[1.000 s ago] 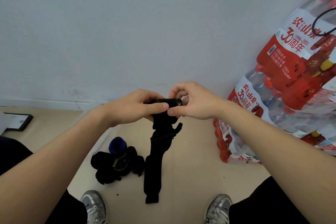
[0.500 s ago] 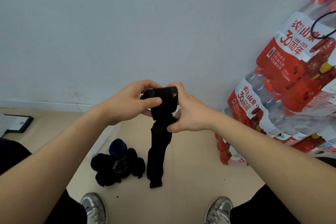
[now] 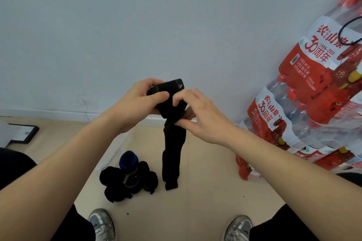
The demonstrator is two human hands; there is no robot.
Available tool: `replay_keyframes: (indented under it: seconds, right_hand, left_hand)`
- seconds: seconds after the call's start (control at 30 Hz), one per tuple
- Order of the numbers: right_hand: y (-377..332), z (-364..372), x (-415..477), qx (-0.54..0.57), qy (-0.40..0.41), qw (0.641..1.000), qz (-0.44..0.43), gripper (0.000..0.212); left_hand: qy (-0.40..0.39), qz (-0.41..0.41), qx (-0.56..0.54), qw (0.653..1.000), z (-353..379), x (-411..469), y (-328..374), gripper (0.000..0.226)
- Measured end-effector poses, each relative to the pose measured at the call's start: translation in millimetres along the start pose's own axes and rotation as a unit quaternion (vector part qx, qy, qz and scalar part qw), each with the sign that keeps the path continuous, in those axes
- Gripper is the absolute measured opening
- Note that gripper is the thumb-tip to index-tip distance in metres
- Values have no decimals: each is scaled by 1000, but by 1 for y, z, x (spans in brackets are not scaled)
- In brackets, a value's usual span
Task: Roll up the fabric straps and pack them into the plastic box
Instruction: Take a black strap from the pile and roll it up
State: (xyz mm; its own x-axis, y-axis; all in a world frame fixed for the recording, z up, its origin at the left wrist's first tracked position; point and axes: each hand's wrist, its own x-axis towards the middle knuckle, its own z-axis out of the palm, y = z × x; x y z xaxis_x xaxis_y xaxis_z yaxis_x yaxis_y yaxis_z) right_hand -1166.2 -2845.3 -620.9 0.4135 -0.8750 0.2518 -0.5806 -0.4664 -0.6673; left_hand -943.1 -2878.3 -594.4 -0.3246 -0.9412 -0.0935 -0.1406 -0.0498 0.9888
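Left hand (image 3: 137, 101) clenches the rolled head of the long black fabric strap (image 3: 173, 154) in mid-air. Right hand (image 3: 197, 115) fingers (image 3: 185, 122) pinch it just below. The tail dangles. Risk: tension slackens and the roll unwinds or skews. Pile of rolled black straps (image 3: 127, 180) on the floor, near left.

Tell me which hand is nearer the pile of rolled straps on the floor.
Left. The left hand holds the black strap above the pile of rolled straps; the right hand pinches it farther right.
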Motion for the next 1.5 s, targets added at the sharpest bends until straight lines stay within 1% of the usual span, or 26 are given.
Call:
replay_keyframes:
  seconds: [0.07,0.1,0.2,0.27,0.3,0.4,0.47,0.5,0.53,0.67,0.8,0.87,0.97,1.07,1.13,1.17,1.2,1.23,1.27,1.33,1.37,1.43,1.47,1.5]
  right_hand:
    - [2,0,1,-14,-1,1000,12,22]
    - [3,0,2,-19,8,1000,19,17]
    - [2,-1,4,-8,65,997,44,16]
    - [-2,-2,6,25,108,991,71,15]
    - [-4,-2,7,49,124,987,87,15]
    - [-10,0,8,111,159,973,129,25]
    - [-13,-1,9,165,178,956,167,38]
    - [-15,-2,8,194,179,944,197,44]
    - [-17,-3,9,220,173,934,223,45]
    - [-21,-7,12,314,110,909,250,22]
    - [-23,-9,12,393,55,865,307,21]
    - [-21,-9,13,409,38,857,311,21]
    - [-21,-14,16,423,30,859,287,25]
    - [-26,-23,19,413,39,868,273,30]
    - [-31,-29,22,419,69,860,282,40]
    - [-34,-34,23,423,82,854,292,49]
    - [-36,-38,25,415,87,856,297,56]
    - [-38,-42,26,391,86,868,295,61]
    - [-39,-45,27,353,87,887,285,62]
    - [-42,-44,28,279,120,918,255,50]
    - [-42,-44,28,260,148,924,240,43]
    - [-44,-44,28,263,187,923,211,31]
    - [-46,-46,29,273,196,921,197,26]
    - [-48,-47,30,283,204,919,185,23]
  left_hand:
    - [3,-2,-5,1000,0,0,0,21]
    - [6,-2,-3,1000,-1,0,0,21]
    - [7,6,2,1000,-1,0,3,23]
    - [6,13,0,1000,0,-1,6,24]
    - [2,17,-1,1000,0,-2,7,24]
    - [-12,36,8,999,-1,-4,11,25]
    - [-22,63,24,997,-2,-6,14,28]
    - [-29,81,29,996,-3,-7,16,29]
    - [-33,100,32,994,-2,-8,17,31]
    - [-5,166,77,983,5,-10,17,37]
    - [8,195,117,974,10,-10,17,42]
    - [12,202,124,971,10,-8,17,43]
    - [27,212,113,970,9,-6,18,46]
    - [44,200,69,976,7,-2,22,48]
    - [53,195,37,979,7,0,24,48]
    - [54,202,35,977,8,1,26,48]
    - [54,212,40,975,10,1,27,48]
    - [55,219,49,973,14,1,29,48]
    - [55,226,62,971,18,0,31,49]
    - [43,221,72,972,25,-1,34,52]
    - [24,207,47,977,27,-1,36,52]
    - [-23,173,-45,984,30,0,40,43]
    - [-30,166,-78,983,32,0,44,36]
    - [-18,166,-93,982,34,1,47,31]
